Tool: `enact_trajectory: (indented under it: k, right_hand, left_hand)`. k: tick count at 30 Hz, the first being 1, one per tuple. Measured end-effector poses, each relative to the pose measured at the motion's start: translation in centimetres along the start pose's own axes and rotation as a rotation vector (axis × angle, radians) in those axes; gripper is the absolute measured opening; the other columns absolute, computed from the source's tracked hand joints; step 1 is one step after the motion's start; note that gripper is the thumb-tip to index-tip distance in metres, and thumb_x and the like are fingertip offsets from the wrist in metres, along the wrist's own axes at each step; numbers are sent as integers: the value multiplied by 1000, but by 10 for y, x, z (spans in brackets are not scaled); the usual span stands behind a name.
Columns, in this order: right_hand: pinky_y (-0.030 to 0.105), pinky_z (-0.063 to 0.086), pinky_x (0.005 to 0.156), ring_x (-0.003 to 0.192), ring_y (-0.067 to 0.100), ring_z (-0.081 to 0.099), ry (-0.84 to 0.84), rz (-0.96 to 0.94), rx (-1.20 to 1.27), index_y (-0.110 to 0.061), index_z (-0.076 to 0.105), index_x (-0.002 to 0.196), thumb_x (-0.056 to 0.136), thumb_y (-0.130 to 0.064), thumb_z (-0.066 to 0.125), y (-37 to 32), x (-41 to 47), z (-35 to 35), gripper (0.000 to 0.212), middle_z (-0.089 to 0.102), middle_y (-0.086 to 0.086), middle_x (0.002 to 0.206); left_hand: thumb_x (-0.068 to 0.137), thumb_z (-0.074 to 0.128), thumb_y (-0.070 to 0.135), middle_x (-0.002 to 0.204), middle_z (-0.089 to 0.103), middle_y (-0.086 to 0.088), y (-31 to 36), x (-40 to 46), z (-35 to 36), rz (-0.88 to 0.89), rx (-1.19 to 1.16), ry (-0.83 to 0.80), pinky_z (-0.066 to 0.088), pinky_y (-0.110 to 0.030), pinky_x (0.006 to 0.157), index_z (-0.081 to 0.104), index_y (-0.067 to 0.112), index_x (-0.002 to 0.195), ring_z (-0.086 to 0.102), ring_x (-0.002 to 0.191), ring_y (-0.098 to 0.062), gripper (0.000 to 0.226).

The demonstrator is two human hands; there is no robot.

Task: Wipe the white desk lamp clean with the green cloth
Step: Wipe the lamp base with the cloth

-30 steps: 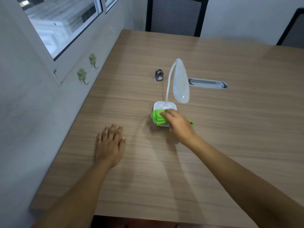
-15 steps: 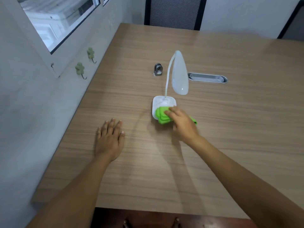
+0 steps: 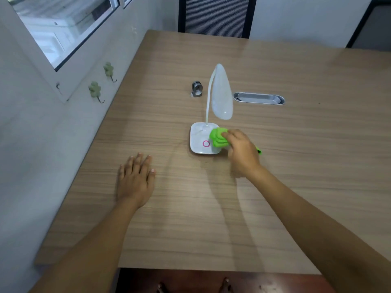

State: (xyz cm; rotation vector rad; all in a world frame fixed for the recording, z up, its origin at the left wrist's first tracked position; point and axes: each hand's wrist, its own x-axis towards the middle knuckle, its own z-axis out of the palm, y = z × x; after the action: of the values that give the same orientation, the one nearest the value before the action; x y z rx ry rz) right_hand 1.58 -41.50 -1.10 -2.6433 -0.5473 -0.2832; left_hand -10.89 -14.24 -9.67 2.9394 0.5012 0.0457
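The white desk lamp (image 3: 221,96) stands mid-table, its oval head bent over on a thin neck above a square white base (image 3: 198,138) with a small pink ring. A folded green cloth (image 3: 218,138) lies pressed on the right side of that base, and my right hand (image 3: 241,151) grips it from the right. A corner of the cloth sticks out behind the hand. Well to the left of the lamp, my left hand (image 3: 135,178) rests flat on the wooden table (image 3: 296,166), fingers slightly apart, holding nothing.
A small metal clip-like object (image 3: 196,88) stands behind the lamp on the left. A silver cable slot (image 3: 259,98) is set into the table behind it on the right. The wall with two green hooks (image 3: 95,90) runs along the left edge. A black chair (image 3: 215,15) is at the far end.
My right hand has slid the green cloth from the front left of the lamp base to its right side, which uncovers the pink ring. The left hand has stayed flat.
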Motion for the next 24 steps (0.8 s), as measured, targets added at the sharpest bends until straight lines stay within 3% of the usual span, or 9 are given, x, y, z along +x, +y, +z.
enact_trajectory:
  k: [3, 7, 15, 20, 24]
  right_hand:
    - [35, 43, 101, 122, 35, 51, -40, 58, -21, -5, 60, 124, 76, 10, 54, -11, 24, 6, 50, 57, 19, 129]
    - [35, 32, 109, 132, 32, 40, -205, 39, -109, -8, 56, 129, 90, -1, 50, -9, 21, 17, 40, 48, 18, 139]
    - [40, 38, 107, 129, 37, 44, -48, 159, -119, -3, 57, 127, 88, -3, 42, -1, 6, 14, 41, 53, 24, 132]
    - [45, 34, 111, 134, 40, 39, -176, -47, -156, -5, 57, 127, 92, -6, 44, -31, 7, 29, 37, 49, 25, 138]
    - [42, 36, 109, 131, 39, 41, -201, 95, -279, -3, 54, 129, 89, 0, 46, 7, -2, 17, 41, 51, 26, 134]
  left_hand:
    - [87, 11, 51, 158, 29, -2, -1, 1, 2, 5, 5, -6, 15, -47, 118, 31, 28, 146, 22, 146, -26, 66]
    - [88, 14, 50, 156, 31, -4, -1, 1, 2, 8, 16, 9, 18, -48, 117, 34, 27, 145, 25, 145, -28, 65]
    - [87, 11, 51, 157, 30, -3, -3, 3, 4, 7, 15, -6, 16, -48, 117, 31, 28, 145, 24, 145, -27, 66]
    - [88, 14, 50, 157, 30, -2, -8, 2, 4, 5, 8, 3, 17, -48, 118, 31, 29, 145, 24, 145, -27, 64]
    - [88, 14, 50, 156, 31, -3, -3, 2, 4, 1, -5, 1, 17, -48, 117, 33, 28, 145, 25, 145, -27, 64]
